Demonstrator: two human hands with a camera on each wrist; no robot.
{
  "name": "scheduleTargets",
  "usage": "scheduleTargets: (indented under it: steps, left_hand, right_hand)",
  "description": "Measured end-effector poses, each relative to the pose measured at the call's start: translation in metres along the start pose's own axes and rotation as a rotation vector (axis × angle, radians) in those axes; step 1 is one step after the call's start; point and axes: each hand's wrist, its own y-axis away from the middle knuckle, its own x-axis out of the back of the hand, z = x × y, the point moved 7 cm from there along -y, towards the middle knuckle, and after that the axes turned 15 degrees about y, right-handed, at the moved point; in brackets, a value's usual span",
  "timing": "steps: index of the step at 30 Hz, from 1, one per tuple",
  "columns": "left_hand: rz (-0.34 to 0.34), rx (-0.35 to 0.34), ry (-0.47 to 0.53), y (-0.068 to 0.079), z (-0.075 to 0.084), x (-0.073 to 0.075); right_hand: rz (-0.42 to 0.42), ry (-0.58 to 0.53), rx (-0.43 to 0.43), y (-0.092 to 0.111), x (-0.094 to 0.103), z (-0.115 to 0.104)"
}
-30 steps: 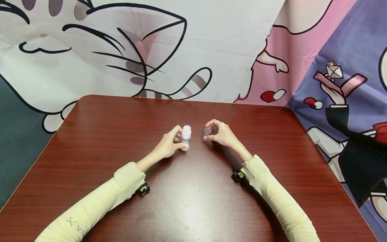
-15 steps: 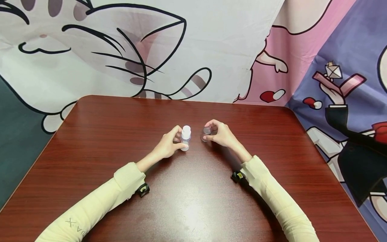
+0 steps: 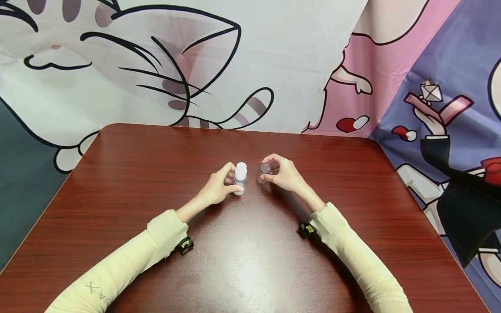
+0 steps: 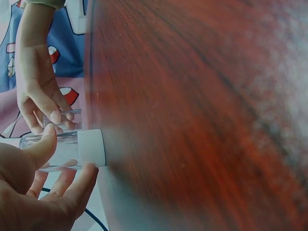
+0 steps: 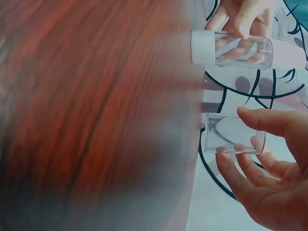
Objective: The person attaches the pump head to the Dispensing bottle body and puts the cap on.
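Observation:
In the head view my left hand (image 3: 216, 188) grips a small upright bottle (image 3: 240, 172) between thumb and fingers. The bottle has a white top, a clear middle and a white base (image 4: 91, 148), which stands at the tabletop. To its right, my right hand (image 3: 287, 175) holds a small clear plastic cap (image 3: 265, 168) by its sides. In the right wrist view the see-through cap (image 5: 231, 134) lies between thumb and fingertips, its wide rim toward the table. Whether that rim touches the wood cannot be told. A narrow gap separates cap and bottle.
Both things are over the far half of a reddish-brown wooden table (image 3: 164, 152). Behind its far edge hangs a cloth backdrop (image 3: 297, 56) with cartoon drawings. A black wrist camera (image 3: 185, 245) sits below the left cuff, and another (image 3: 307, 230) below the right cuff.
My right hand has shifted slightly left with the clear cap, narrowing the gap to the bottle. The left hand and the bottle look nearly unmoved.

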Motion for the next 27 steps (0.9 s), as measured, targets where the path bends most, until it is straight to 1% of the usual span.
scheduleTargets:
  steps: [13,21,27]
  left_hand:
    - [-0.005,0.001,0.017,-0.001,-0.001,0.000]
    - [-0.005,-0.007,0.025,0.000,-0.001,0.001]
    - [-0.006,0.002,0.021,0.000,-0.002,0.001]
  right_hand:
    - [0.001,-0.033,0.036,-0.001,-0.004,-0.013]
    - [0.008,-0.006,0.045,-0.002,-0.003,-0.018]
    - [0.027,0.007,0.047,0.001,-0.001,-0.019]
